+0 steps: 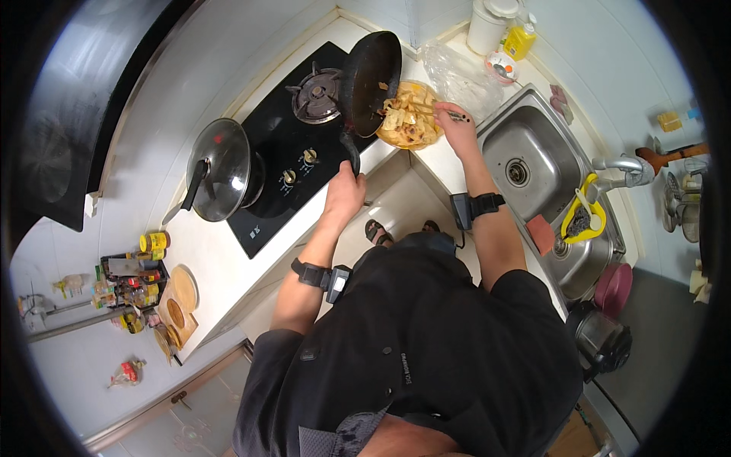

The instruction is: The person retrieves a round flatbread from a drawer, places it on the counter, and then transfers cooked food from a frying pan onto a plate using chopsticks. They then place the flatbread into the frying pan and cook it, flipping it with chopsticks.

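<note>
My left hand (345,191) grips the handle of a dark frying pan (371,74), which is tilted steeply on its side at the edge of the gas stove. Its lower rim is over a plate piled with browned, yellowish pieces of food (414,123). In my right hand (455,123) is a pair of chopsticks (420,108), their tips among the food beside the pan's rim. A few food bits cling to the inside of the pan. The plate is mostly hidden under the food.
A black gas stove (268,154) bears a bare burner (317,94) and a lidded pan (220,171). Right of the plate lies a clear plastic bag (462,80). Further right is a steel double sink (531,151) with a yellow strainer (583,214). Condiment bottles (143,291) stand at the left.
</note>
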### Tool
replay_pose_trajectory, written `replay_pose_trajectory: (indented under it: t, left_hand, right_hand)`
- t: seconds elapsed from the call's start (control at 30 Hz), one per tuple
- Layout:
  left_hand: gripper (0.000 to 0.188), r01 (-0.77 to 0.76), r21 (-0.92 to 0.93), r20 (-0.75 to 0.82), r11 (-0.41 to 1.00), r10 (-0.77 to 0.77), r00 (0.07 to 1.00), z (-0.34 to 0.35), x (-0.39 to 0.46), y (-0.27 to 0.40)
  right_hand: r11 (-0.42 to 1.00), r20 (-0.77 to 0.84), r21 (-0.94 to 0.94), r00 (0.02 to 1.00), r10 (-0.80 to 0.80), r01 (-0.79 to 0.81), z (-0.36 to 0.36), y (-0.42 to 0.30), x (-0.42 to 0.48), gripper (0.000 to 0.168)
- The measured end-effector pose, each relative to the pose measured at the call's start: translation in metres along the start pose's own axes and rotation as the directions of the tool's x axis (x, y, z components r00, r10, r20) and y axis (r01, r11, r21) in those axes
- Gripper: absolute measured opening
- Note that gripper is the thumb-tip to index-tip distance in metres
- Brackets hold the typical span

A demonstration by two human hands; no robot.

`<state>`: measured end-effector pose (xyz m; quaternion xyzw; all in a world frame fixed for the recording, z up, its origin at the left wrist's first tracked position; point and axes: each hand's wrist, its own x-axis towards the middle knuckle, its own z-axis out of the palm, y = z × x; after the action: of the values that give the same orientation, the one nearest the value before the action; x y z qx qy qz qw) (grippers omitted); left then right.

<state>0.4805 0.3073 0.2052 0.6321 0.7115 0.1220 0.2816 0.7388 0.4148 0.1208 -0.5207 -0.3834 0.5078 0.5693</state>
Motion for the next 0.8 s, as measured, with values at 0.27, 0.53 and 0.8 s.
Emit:
replay_pose_trajectory:
  t: [0.27,0.53,0.8]
  left_hand:
    - [0.036,0.02,0.016,0.074,1.0,-0.021,0.997,-0.006,-0.014,0.006]
    - [0.04,-0.023,0.041,0.056,0.999,0.02,0.998,-0.019,-0.018,0.024]
    - [0.036,-0.101,0.033,-0.01,0.994,0.101,0.995,-0.017,-0.018,0.019]
  right_hand:
    - [0.993,-0.076,0.114,0.997,-0.034,0.042,-0.023,-0.009,-0.019,0.021]
    - [0.894,-0.181,0.435,0.983,-0.032,0.109,0.035,0.006,-0.012,0.025]
    - [0.971,-0.159,0.231,0.987,-0.029,0.066,0.007,0.011,-0.04,0.021]
